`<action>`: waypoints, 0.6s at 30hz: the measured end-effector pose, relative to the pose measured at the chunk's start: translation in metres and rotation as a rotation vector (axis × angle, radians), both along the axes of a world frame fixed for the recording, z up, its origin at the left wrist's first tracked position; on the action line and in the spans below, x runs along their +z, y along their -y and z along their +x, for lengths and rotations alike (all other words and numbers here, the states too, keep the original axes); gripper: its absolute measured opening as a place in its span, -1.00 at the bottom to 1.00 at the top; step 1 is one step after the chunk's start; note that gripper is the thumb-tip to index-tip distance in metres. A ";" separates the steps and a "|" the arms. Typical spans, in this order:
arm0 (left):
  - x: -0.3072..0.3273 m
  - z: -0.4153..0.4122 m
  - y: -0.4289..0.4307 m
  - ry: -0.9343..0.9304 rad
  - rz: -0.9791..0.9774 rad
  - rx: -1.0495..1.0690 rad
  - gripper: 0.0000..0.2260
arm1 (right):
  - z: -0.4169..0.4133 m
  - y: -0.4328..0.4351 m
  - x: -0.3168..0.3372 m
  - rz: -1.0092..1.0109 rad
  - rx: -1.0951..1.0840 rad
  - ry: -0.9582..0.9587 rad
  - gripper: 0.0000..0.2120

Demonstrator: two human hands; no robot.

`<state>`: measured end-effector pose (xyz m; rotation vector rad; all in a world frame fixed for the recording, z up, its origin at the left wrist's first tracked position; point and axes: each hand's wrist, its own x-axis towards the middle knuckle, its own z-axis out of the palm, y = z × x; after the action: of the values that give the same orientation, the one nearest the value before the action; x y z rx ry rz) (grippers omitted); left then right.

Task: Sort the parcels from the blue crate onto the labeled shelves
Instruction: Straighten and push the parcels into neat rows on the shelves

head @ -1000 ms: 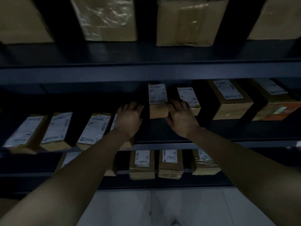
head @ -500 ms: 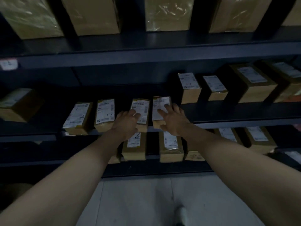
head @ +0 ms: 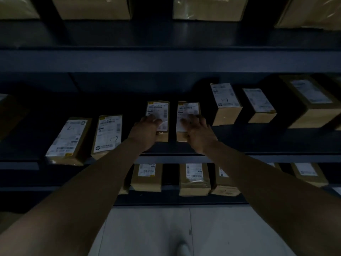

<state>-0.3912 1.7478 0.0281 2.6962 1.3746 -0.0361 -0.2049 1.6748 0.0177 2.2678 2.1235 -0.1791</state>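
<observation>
Two small brown cardboard parcels side by side on mid shelf (head: 258, 143), narrow gap btwn, lying flat, white shipping labels up. Left parcel (head: 158, 115) and right parcel (head: 187, 113) each partly covered at near end. Lighting dim, label txt unreadable.

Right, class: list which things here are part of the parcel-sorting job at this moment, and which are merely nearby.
In hand:
left hand on the left middle parcel
right hand on the right middle parcel
middle shelf

Merely nearby:
large boxes on the top shelf
parcels on the lower shelf
pale floor
</observation>
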 end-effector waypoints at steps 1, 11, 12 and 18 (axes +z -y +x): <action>-0.001 0.005 -0.008 0.002 0.003 0.010 -0.51 | 0.004 -0.009 -0.001 0.011 0.004 -0.001 -0.34; -0.005 0.026 -0.055 0.050 0.050 0.055 -0.52 | 0.026 -0.062 -0.007 0.052 0.031 -0.025 -0.33; -0.004 0.026 -0.057 0.042 0.060 0.060 -0.53 | 0.025 -0.064 -0.007 0.049 0.026 -0.008 -0.32; 0.007 0.019 -0.048 0.046 0.143 0.103 -0.59 | 0.002 -0.053 0.001 0.132 -0.009 0.085 -0.24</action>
<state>-0.3726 1.7960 0.0355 2.7141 1.5565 0.1379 -0.2030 1.7275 0.0192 2.3090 2.1426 0.0590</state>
